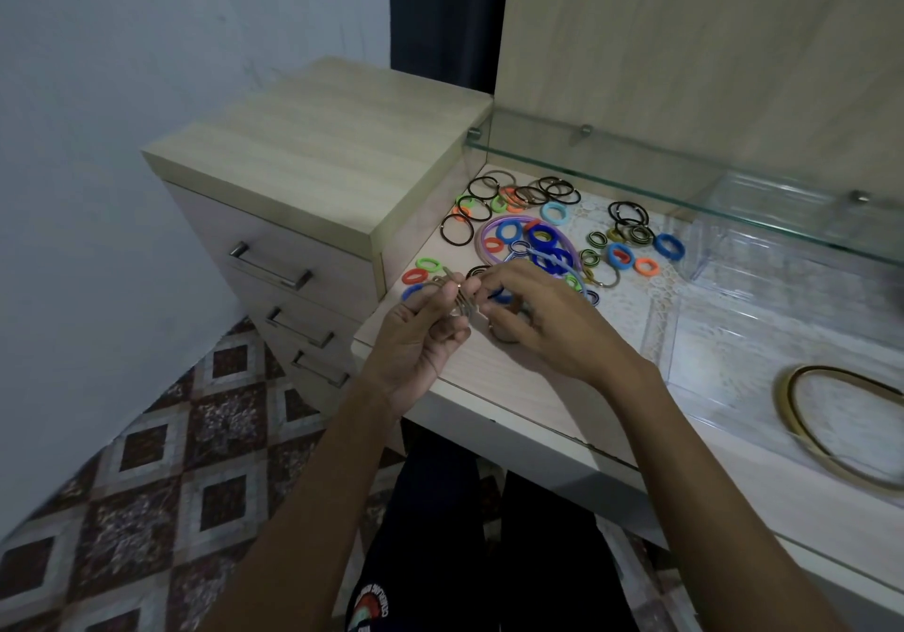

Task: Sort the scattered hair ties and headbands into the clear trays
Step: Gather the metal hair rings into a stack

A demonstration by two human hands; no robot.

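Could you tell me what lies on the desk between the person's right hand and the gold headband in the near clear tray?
In the head view, only bare desk surface and the tray's clear wall separate the right hand from the gold headband; no ties lie there.

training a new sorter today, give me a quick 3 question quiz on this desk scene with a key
1. True or false: the gold headband already lies in the nearest clear tray.
2. Multiple choice: where are most of the loose hair ties? A) on the drawer unit B) on the desk under the glass shelf C) on the floor
3. Short answer: what are the two hands doing?

Key
1. True.
2. B. They lie on the desk below the glass shelf, right of the drawer unit.
3. The left hand holds a small bunch of thin hair ties; the right hand pinches at the same bunch.
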